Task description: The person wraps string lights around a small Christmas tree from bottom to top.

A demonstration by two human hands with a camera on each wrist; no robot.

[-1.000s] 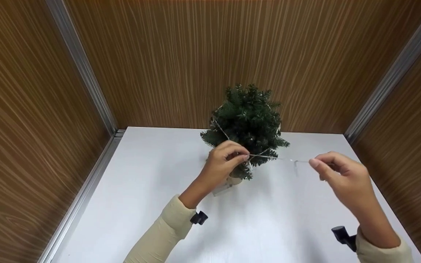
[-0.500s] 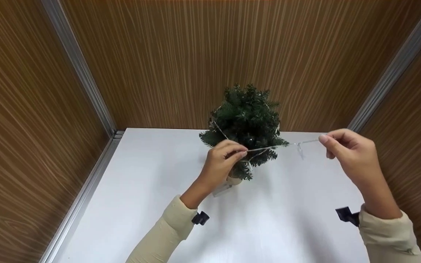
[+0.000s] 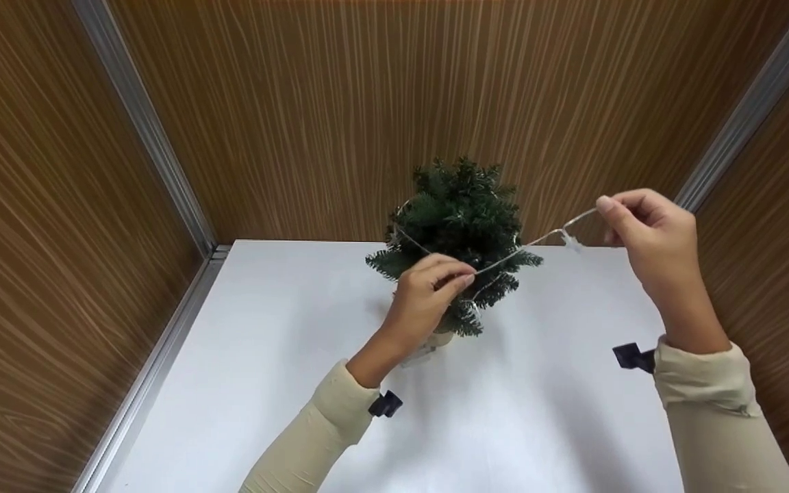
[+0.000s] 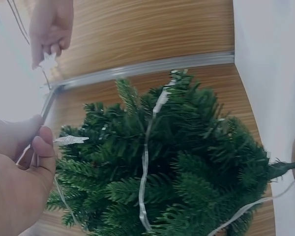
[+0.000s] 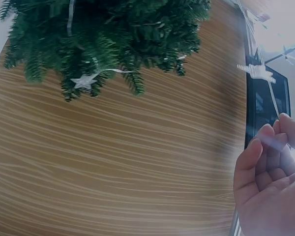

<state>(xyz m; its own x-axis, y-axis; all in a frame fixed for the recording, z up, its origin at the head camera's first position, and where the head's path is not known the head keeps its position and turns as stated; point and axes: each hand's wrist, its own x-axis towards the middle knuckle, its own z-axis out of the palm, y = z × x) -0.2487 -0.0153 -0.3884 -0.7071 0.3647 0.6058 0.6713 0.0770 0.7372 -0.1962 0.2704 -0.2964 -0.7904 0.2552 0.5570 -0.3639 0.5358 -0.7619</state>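
A small green artificial Christmas tree (image 3: pixel 466 219) stands on the white table, wound with a clear string of star lights (image 3: pixel 535 241). In front of its lower branches my left hand (image 3: pixel 422 301) pinches the string between thumb and fingers. Off to the right and higher up, my right hand (image 3: pixel 658 229) pinches the same string, which slopes up between the two hands. A star light (image 3: pixel 572 242) dangles near the right fingers; the right wrist view shows it as a white star (image 5: pixel 260 73). More wire (image 4: pixel 145 182) crosses the branches in the left wrist view.
Wood-grain panels (image 3: pixel 340 123) with metal corner strips (image 3: pixel 151 130) enclose the white table (image 3: pixel 264 329) at the back and sides. Under the tree is a pale base (image 3: pixel 441 339), beside a small clear object (image 3: pixel 416 357) partly hidden by my left arm.
My right hand has risen, lifting its end of the string from nearly level to a steep upward slope. The left hand has shifted slightly up and right, still pinching the string.
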